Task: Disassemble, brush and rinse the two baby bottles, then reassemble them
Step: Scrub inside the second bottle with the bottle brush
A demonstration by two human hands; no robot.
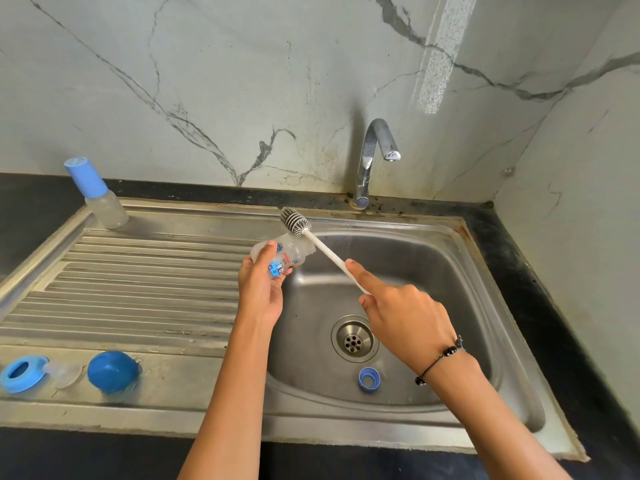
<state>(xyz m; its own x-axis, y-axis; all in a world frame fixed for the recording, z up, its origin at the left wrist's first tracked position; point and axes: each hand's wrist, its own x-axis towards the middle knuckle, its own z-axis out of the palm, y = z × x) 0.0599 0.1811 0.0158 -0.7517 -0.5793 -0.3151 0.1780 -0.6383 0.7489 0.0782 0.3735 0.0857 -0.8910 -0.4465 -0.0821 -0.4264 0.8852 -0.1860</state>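
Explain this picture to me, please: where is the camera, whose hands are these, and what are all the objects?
There is no machine. A person wears the camera on the head, looking down at a steel sink. The left hand holds an open baby bottle. The right hand grips a bottle brush, its head just outside the bottle's mouth. On the drainboard lie a blue ring and a blue cap; a second bottle stands behind. Another blue ring lies in the basin. The tap is dry.

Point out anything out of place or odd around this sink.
One blue ring lies down in the sink basin near the drain, apart from the other loose parts on the drainboard. The tap is dry. Nothing is spilled.
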